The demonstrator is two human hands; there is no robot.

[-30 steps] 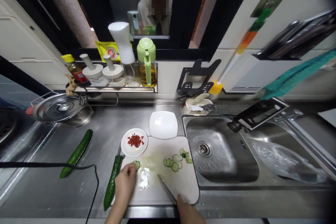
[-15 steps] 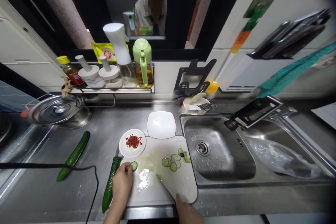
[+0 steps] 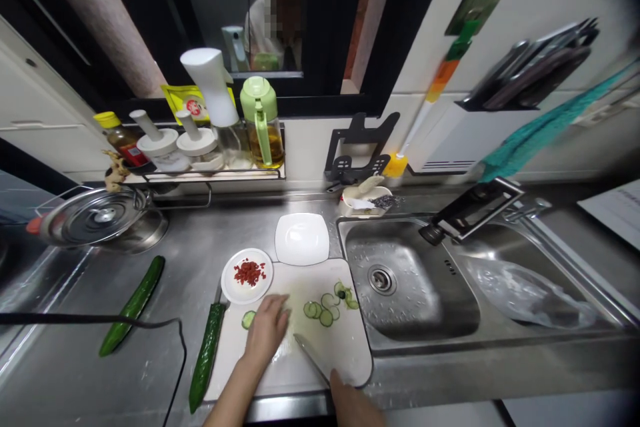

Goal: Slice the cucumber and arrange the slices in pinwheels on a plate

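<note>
My left hand (image 3: 268, 328) is over the middle of the white cutting board (image 3: 235, 373), fingers stretched out and holding nothing that I can see. Just left of it lies one cucumber slice (image 3: 248, 319). At the board's front edge my right hand (image 3: 347, 400) is closed around a knife (image 3: 312, 357), whose blade points up and left across the board; the handle is hidden in the hand. Several thin cucumber slices (image 3: 326, 317) lie at the board's right side. A whole-looking cucumber (image 3: 207, 357) rests along its left edge.
A small white plate of chopped red pieces (image 3: 249, 272) overlaps the board's top left corner. Behind the board stands a white square dish (image 3: 302, 238). The sink (image 3: 410, 293) is to the right. Another cucumber (image 3: 134, 305) and a black cable (image 3: 183, 340) are on the left.
My left hand has let go of the cucumber slice at the board's left and moved right, its fingers now extended. My right hand keeps the knife in nearly the same place.
</note>
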